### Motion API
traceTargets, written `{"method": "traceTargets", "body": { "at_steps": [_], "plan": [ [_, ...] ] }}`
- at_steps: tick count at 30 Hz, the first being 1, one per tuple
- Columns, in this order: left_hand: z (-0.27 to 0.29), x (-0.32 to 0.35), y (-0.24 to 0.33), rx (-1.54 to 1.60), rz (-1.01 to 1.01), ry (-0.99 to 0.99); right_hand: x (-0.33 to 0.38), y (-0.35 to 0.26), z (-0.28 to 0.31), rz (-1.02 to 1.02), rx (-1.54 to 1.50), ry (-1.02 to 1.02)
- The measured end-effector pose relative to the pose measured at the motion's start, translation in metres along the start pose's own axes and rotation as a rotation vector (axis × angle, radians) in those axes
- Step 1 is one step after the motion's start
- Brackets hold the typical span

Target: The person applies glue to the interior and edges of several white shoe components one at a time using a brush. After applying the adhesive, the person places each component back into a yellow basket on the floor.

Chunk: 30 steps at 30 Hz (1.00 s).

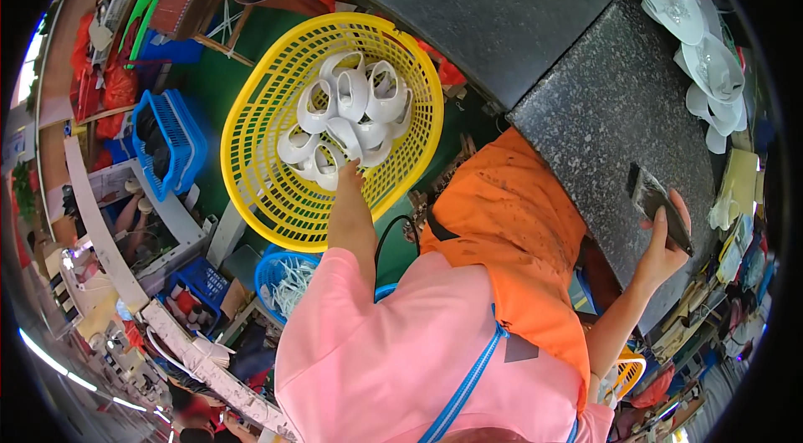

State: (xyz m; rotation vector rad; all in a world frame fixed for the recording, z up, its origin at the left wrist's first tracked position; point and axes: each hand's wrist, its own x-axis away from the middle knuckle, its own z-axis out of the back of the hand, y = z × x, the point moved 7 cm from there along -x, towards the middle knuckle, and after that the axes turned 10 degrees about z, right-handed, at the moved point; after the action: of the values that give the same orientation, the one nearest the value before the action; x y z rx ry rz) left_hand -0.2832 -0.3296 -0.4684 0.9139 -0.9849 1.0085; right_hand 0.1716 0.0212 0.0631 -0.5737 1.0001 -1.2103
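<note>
My left hand (350, 175) reaches down into a yellow oval plastic basket (251, 213), at the near edge of a heap of glossy white, looped shoe uppers (345, 108). Its fingers point away and are mostly hidden, so whether it grips one of the uppers cannot be made out. Over the speckled dark stone tabletop on the right, my right hand (667, 230) is closed round a dark, flat, block-like tool (663, 207) with a worn, greyish end. The tool's exact kind does not show.
White uppers with sparkling decoration (711, 58) are stacked along the tabletop's far right edge. A smooth black slab (427, 4) adjoins the stone top (577, 83). Left of the basket are stacked blue crates (188, 150); a small blue basket (269, 271) of white strips stands nearer me.
</note>
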Motion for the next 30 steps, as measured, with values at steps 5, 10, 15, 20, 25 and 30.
{"method": "traceTargets", "body": {
  "at_steps": [5, 10, 15, 20, 25, 30],
  "plan": [
    [0.059, -0.056, 0.084, -0.370, -0.351, 0.266, -0.005, 0.000, 0.009, 0.031, -0.046, 0.011],
    [-0.095, 0.349, 0.171, -0.042, -1.458, 0.099, -0.001, 0.013, 0.021, -0.149, -0.122, 0.147],
    [-0.259, 0.631, 0.096, -0.460, -2.227, -0.429, -0.001, 0.018, 0.016, -0.154, -0.268, 0.073],
    [-0.461, 0.694, 0.067, -0.718, -2.183, -0.536, -0.004, 0.015, 0.031, -0.108, -0.243, 0.048],
    [-0.530, 0.711, 0.025, -1.250, -1.931, -0.266, -0.015, 0.049, 0.072, -0.086, -0.077, 0.201],
    [-0.517, 0.690, 0.057, -1.111, -2.015, -0.520, -0.090, 0.126, 0.210, 0.048, 0.550, 0.684]
  ]
}}
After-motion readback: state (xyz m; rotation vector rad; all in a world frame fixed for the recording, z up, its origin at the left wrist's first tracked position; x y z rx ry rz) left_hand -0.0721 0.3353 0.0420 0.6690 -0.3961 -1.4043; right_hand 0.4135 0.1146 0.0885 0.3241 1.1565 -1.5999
